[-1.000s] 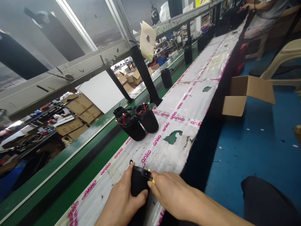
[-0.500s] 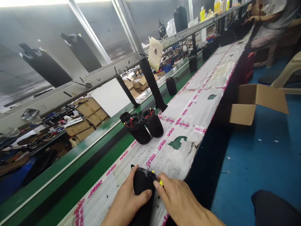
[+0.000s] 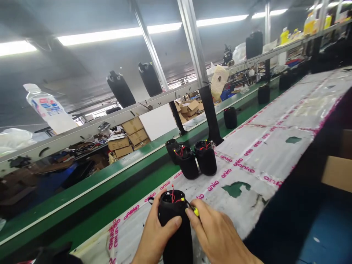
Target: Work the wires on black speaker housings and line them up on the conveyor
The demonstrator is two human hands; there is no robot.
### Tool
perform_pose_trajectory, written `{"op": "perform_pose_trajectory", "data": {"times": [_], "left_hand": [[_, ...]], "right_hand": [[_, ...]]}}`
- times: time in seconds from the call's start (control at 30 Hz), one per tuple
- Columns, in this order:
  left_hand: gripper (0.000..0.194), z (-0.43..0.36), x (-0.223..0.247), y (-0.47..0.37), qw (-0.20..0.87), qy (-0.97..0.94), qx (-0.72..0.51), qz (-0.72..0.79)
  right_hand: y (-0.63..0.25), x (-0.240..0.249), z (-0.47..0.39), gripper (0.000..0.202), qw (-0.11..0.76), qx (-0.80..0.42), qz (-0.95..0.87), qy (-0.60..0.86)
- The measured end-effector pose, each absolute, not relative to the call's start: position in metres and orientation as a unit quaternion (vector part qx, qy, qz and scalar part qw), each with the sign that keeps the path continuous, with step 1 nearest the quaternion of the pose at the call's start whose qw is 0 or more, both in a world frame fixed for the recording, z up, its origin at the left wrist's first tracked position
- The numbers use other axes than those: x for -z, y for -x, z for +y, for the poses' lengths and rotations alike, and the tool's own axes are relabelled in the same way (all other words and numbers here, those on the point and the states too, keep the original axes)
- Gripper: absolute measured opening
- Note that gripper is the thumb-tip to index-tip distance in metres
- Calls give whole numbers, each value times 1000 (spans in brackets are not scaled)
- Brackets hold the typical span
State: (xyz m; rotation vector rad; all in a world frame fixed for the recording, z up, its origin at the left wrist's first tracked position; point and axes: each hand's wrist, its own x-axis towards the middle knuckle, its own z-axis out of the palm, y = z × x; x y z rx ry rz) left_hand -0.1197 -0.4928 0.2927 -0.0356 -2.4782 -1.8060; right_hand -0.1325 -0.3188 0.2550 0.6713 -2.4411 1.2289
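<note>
Left hand [image 3: 155, 234]: gripping, fingers wrapped round the far side of a black cylindrical housing [image 3: 177, 234], thumb laid across its front below the rim. Right hand [image 3: 216, 227]: closed, thumb and forefinger pinching a slim dark tool [image 3: 189, 206] with a yellow part; its type cannot be told. The tool's tip is at the right side of the housing's rim.

The held housing is roughly upright, mouth uppermost, at the near end of the bench [image 3: 265, 146]. Its base runs out of view, so contact with the bench cannot be confirmed. Red wires [image 3: 173, 196] with small connectors stand out of the mouth; a black loop [image 3: 150, 200] shows at the left of the rim.

Two similar wired housings [image 3: 189, 165] stand just beside each other at the bench's left edge, ahead of the hands. Another black housing [image 3: 171, 148] is behind them, on the side of the green strip [image 3: 129, 194], which runs along that edge.

Bench cover: white, pink-printed, with a torn patch [image 3: 235, 189] exposing green between the two wired housings and the right edge. Beyond the right edge, a cardboard box [image 3: 338, 172] is partly in view.
</note>
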Motion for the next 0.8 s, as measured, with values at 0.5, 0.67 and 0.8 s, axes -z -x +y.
{"op": "perform_pose_trajectory", "data": {"times": [0.5, 0.67, 0.8], "left_hand": [[93, -489, -278, 119, 119, -46, 530, -838], [91, -485, -280, 119, 124, -53, 523, -841], [86, -482, -282, 119, 131, -51, 514, -846]], "right_hand": [[123, -244, -323, 17, 193, -319, -890, -263], [123, -246, -323, 16, 182, -320, -892, -262], [122, -249, -322, 15, 171, -309, -898, -261]]}}
